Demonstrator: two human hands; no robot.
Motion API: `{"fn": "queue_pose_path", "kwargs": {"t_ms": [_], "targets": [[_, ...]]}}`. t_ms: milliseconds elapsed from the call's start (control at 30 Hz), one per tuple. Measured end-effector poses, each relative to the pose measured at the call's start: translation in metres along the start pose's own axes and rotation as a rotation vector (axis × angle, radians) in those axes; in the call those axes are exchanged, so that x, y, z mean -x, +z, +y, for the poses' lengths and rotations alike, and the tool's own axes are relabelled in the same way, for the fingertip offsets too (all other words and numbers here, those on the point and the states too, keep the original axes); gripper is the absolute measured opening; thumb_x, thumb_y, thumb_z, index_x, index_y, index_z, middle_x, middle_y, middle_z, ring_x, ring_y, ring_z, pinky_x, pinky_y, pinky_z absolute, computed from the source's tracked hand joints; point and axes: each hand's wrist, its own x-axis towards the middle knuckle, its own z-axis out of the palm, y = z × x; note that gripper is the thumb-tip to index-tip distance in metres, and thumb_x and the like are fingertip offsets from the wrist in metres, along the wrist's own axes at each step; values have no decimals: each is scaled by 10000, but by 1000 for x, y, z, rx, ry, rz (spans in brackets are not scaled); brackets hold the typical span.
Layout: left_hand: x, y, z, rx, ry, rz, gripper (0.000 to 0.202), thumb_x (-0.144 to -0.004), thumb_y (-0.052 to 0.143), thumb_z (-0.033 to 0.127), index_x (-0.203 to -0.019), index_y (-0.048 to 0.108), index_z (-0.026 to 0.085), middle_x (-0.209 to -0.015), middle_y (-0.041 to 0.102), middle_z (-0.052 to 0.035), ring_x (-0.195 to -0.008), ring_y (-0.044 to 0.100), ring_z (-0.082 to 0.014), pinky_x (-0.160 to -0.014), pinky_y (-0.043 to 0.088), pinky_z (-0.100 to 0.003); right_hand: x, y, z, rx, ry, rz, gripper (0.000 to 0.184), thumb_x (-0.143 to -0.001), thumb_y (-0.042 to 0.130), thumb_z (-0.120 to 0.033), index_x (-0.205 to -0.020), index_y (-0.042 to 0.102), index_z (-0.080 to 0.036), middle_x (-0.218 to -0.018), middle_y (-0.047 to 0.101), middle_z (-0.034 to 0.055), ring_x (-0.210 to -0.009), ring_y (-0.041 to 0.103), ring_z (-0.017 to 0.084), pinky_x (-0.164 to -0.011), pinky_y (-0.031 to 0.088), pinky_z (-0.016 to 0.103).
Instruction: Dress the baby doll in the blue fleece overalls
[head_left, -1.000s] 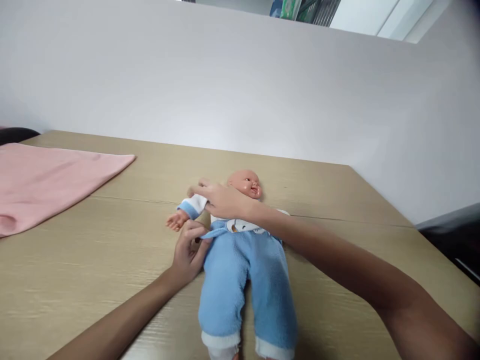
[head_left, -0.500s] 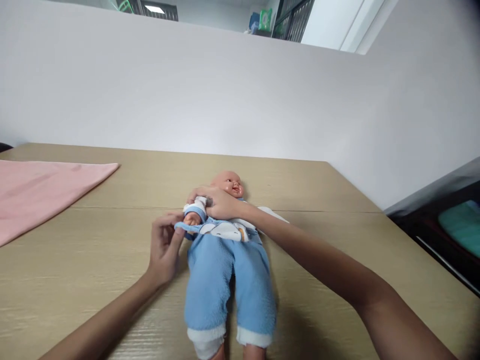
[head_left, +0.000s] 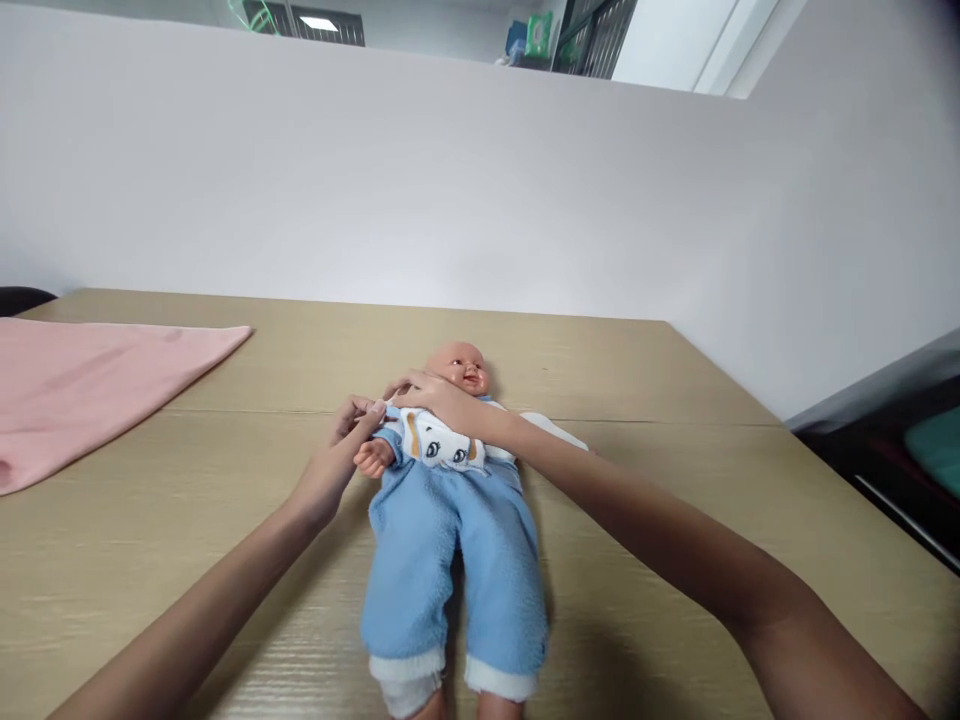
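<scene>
A baby doll point(head_left: 463, 366) lies on its back on the wooden table point(head_left: 225, 520), head away from me. It wears blue fleece dungarees point(head_left: 457, 560) with a white cartoon bib point(head_left: 439, 446). My left hand point(head_left: 337, 460) pinches the strap at the doll's shoulder on the left. My right hand point(head_left: 431, 393) reaches across the chest and grips the clothing at that same shoulder. The doll's small hand point(head_left: 373, 458) pokes out just below my fingers.
A pink cloth point(head_left: 82, 385) lies spread at the table's far left. A white partition wall point(head_left: 480, 190) stands behind the table. To the right a dark shelf point(head_left: 892, 440) sits beyond the table edge.
The bib has been drawn up from the doll's waist onto its chest. My left hand has moved up from beside the waist to the shoulder, meeting my right hand there.
</scene>
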Motion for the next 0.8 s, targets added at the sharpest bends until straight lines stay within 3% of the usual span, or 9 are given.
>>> {"fn": "queue_pose_path", "kwargs": {"t_ms": [67,167,233,300,467,567,700,800], "targets": [[-3,-4,-9,19,-92,12,535,-803,848,715,-919,647,234,-942,679,5,-874,624,-159,-757,502,-227,4,-2,-3,-24,79,24,204,-1014,591,-112,-1079,776,-168,-1311,737,118,-1249,664,220,-1121,494,353],[-9,-12,-22,29,-144,3,540,-825,822,728,-962,616,247,-926,707,10,-772,630,-150,-660,488,-228,15,-4,-12,-48,204,65,291,-1093,502,-269,-981,752,-173,-1035,784,73,-998,713,210,-888,550,323],[-14,-17,-28,41,-169,-33,521,-843,825,697,-1006,605,253,-888,705,24,-714,624,-142,-630,483,-226,22,-3,-20,-62,294,79,261,-1055,605,-393,-952,727,-187,-905,765,32,-875,692,197,-761,512,299],[-18,-20,-33,53,-186,-75,514,-854,827,675,-1028,604,246,-866,694,27,-693,619,-140,-628,491,-231,25,1,-26,-60,395,114,206,-993,694,-400,-971,684,-196,-857,726,-2,-814,652,177,-701,461,282],[-21,-19,-36,42,-174,-143,525,-844,848,657,-1004,635,204,-935,690,-4,-765,624,-150,-693,521,-254,26,7,-25,-4,521,233,139,-1054,570,-325,-1029,588,-189,-910,678,2,-777,593,157,-687,421,274],[-18,-19,-33,35,-134,-173,491,-843,872,618,-950,640,198,-933,661,9,-820,602,-140,-738,512,-232,30,8,-26,43,533,275,235,-1020,658,-403,-1090,618,-182,-1000,726,53,-874,632,191,-729,415,288],[-22,-14,-33,70,-151,-194,463,-912,801,629,-979,585,225,-847,620,45,-696,551,-115,-623,475,-214,31,12,-31,148,506,228,356,-982,716,-532,-876,674,-196,-887,767,70,-834,661,215,-701,367,309],[-35,-5,-37,121,-184,-227,434,-915,800,591,-972,564,232,-813,627,54,-652,561,-115,-594,482,-220,28,18,-32,170,542,260,318,-1036,649,-501,-962,702,-196,-977,809,77,-877,700,212,-711,388,299]]}}
